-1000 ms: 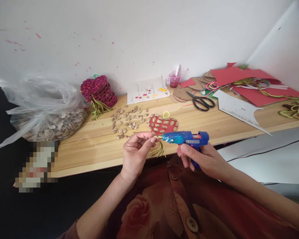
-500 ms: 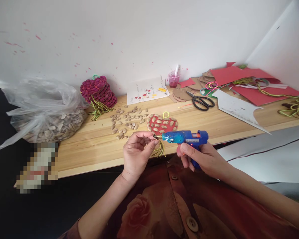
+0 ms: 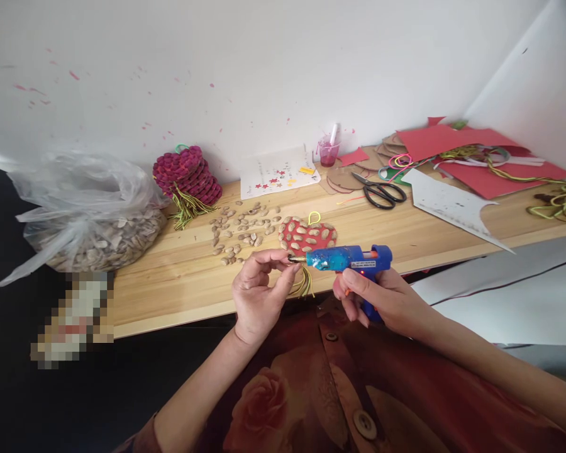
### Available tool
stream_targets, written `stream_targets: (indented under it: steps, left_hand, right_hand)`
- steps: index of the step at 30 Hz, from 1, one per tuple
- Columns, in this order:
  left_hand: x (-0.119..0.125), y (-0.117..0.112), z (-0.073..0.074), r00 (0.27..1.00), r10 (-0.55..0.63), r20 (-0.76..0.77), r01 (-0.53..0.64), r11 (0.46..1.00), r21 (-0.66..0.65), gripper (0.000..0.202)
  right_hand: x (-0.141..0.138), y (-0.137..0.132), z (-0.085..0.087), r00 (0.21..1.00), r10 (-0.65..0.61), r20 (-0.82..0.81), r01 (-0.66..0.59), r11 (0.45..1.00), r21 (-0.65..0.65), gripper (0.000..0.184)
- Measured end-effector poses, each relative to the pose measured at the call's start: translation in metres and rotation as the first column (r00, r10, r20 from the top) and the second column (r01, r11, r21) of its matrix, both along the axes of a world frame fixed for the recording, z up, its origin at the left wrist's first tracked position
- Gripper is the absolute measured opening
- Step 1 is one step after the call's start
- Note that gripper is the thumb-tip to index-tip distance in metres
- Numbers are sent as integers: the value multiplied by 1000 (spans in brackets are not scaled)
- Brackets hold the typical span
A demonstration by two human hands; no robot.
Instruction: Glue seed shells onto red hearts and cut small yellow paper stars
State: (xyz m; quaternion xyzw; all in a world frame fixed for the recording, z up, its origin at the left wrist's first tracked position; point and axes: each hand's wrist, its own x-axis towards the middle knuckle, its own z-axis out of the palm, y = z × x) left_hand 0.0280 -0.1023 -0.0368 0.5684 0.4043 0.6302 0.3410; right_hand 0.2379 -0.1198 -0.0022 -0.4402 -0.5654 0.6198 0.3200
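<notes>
My right hand (image 3: 382,299) grips a blue glue gun (image 3: 351,259), its nozzle pointing left. My left hand (image 3: 259,289) is pinched shut on a small seed shell held right at the nozzle tip. Just behind them on the wooden table (image 3: 179,277) lies a red heart (image 3: 307,234) partly covered with seed shells, with a yellow loop on top and yellow-green tassels hanging below. A scatter of loose seed shells (image 3: 238,231) lies left of the heart.
A clear plastic bag of shells (image 3: 89,217) sits at the table's left end. A stack of purple hearts (image 3: 186,173) leans on the wall. Black scissors (image 3: 382,192), a star-stickered paper (image 3: 278,171), a pink cup (image 3: 329,151), red paper sheets (image 3: 481,157) and coloured cords lie to the right.
The glue gun has moved slightly left, so its nozzle now meets the shell pinched in my left hand. Both hands have otherwise stayed in place.
</notes>
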Motion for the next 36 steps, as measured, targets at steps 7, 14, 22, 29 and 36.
stream_targets:
  steps: [7, 14, 22, 29, 36]
  left_hand:
    - [-4, -1, -2, 995, 17, -94, -16, 1000, 8, 28]
    - [-5, -1, 0, 999, -6, -47, 5, 999, -31, 25]
    - [-5, -1, -1, 991, 16, -131, -13, 1000, 20, 31]
    - [-6, 0, 0, 982, 60, -177, -52, 997, 50, 25]
    - [-4, 0, 4, 975, 97, -198, -83, 993, 78, 25]
  right_hand:
    - [1, 1, -3, 999, -1, -34, 0, 1000, -23, 45]
    - [1, 1, -7, 994, -22, -110, 13, 996, -84, 45]
    - [-2, 1, -8, 979, -64, -191, 29, 983, -179, 45]
    - [-1, 1, -7, 975, -61, -215, 21, 983, -185, 44]
    - [-1, 1, -6, 978, -58, -198, 21, 983, -184, 45]
